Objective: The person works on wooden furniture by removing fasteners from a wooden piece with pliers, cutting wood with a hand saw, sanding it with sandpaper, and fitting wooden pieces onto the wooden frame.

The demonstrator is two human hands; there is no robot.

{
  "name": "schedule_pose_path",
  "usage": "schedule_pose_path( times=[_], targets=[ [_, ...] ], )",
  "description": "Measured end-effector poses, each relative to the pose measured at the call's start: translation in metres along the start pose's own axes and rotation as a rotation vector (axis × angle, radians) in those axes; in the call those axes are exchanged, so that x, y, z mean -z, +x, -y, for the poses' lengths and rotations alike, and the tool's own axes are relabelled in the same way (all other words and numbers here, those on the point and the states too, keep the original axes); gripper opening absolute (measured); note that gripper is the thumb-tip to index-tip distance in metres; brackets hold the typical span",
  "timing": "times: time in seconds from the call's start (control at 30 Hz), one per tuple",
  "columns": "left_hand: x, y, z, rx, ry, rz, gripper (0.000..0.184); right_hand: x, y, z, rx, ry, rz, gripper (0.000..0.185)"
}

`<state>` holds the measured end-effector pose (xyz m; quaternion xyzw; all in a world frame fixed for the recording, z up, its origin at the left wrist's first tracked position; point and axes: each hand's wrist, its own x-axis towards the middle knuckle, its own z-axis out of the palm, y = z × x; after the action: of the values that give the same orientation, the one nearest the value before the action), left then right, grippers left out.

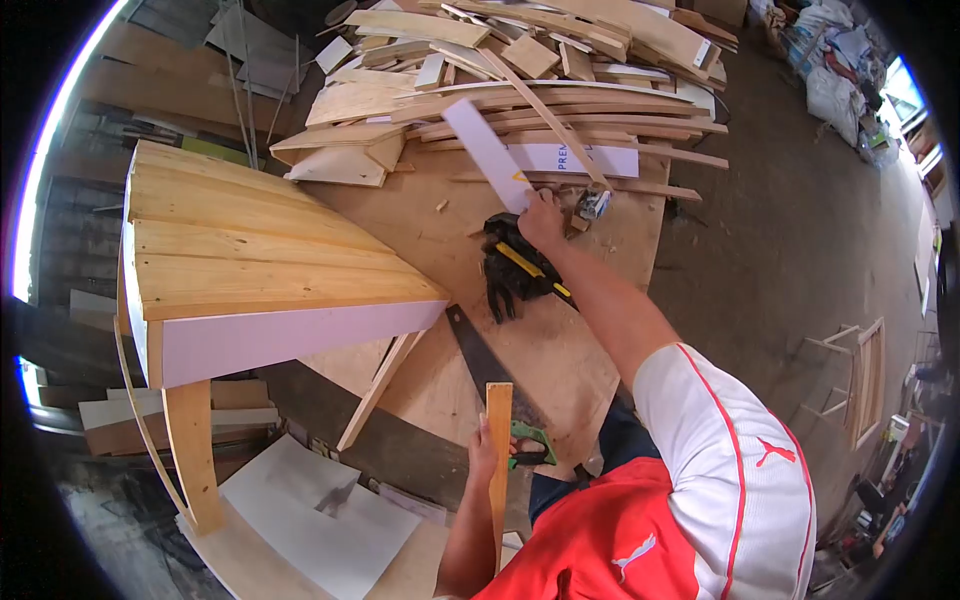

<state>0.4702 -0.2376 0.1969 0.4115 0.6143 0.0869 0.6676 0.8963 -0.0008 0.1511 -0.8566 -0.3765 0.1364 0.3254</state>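
While right hand (541, 218) pinches white strip (487, 155) extending beyond its fingers, left hand (483, 455) curls fingers against wooden slat (499, 430), likely light, stiff, best gripped by its edges.

The right arm (618, 305) reaches forward and out from a short sleeve (715, 460), bare below it, the elbow only slightly bent. At its end the right hand (541, 220) is closed, back of the hand up, its fingers curled into a grip. Nearer the torso (605, 530), well apart from it, the left hand (482, 452) is closed too, the thumb pointing away from the body, and the bare left forearm (468, 535) slants back toward the person.
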Motion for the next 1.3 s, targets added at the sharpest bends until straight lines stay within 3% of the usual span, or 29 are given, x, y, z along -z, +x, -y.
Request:
schedule_pose_path(
  times=[0.1,0.2,0.43,0.6,0.7,0.8,0.83,0.9,1.03,1.13,1.17,1.23,1.3],
  targets=[
    [-0.002,0.001,0.002,-0.008,-0.007,-0.016,0.068,-0.012,0.02,-0.025,0.17,0.109,0.022,0.038],
    [-0.001,-0.008,-0.002,0.004,0.002,-0.05,0.069,0.021,0.029,-0.015,0.149,-0.192,0.022,0.033],
    [0.003,-0.043,-0.007,-0.008,0.073,-0.133,0.069,0.026,0.036,-0.012,-0.034,-0.287,0.14,0.03],
    [0.004,-0.072,-0.006,-0.165,0.141,-0.211,0.058,0.024,0.044,-0.023,-0.145,-0.233,0.247,0.028],
    [0.007,-0.089,0.002,-0.198,0.108,-0.236,0.051,0.033,0.042,-0.019,-0.119,-0.243,0.248,0.029],
    [0.009,-0.111,0.008,-0.221,0.045,-0.293,0.048,0.007,0.053,-0.045,0.162,-0.403,0.199,0.03],
    [0.01,-0.116,0.006,-0.228,0.026,-0.311,0.047,0.005,0.046,-0.041,0.115,-0.288,0.105,0.029],
    [0.024,-0.117,0.016,-0.259,-0.075,-0.332,0.047,0.04,0.019,-0.009,0.022,-0.058,-0.08,0.028],
    [0.035,-0.143,-0.027,-0.365,-0.151,-0.449,0.05,0.08,-0.059,0.044,0.279,0.312,-0.076,0.025],
    [0.055,-0.154,-0.036,-0.373,-0.302,-0.419,0.056,0.1,-0.171,0.081,0.278,0.548,0.268,0.032],
    [0.061,-0.164,-0.039,-0.343,-0.323,-0.386,0.057,0.118,-0.216,0.106,0.274,0.485,0.371,0.031],
    [0.073,-0.175,-0.036,-0.351,-0.323,-0.37,0.058,0.129,-0.292,0.137,0.398,0.524,0.545,0.032],
    [0.082,-0.187,-0.025,-0.388,-0.286,-0.4,0.059,0.144,-0.361,0.175,0.606,0.522,0.549,0.039]
  ],
)
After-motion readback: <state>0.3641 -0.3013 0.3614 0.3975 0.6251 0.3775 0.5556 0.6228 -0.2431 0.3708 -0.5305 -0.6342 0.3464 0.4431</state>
